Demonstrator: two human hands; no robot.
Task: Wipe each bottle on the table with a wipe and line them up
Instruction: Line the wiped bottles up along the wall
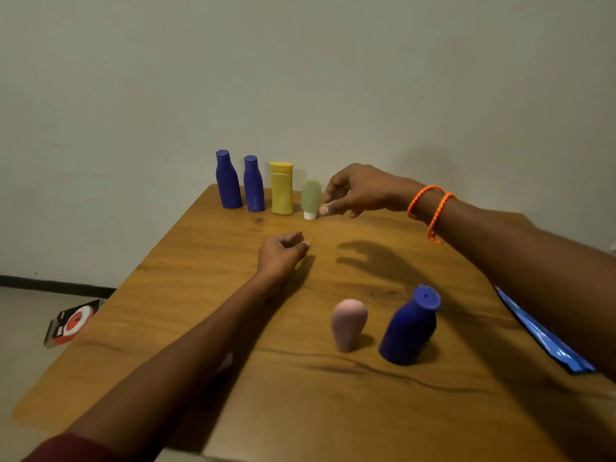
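Green bottle (pixel 311 197) beside right hand's (pixel 353 191) loosely curled fingers (pixel 328 209).

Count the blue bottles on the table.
3: two at the left end of the back row, one near front right beside the pink bottle. None seems hidden.

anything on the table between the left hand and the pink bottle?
Nothing: in the head view only bare wood and arm shadow separate the left hand from the pink bottle. The near blue bottle stands on the pink bottle's far side.
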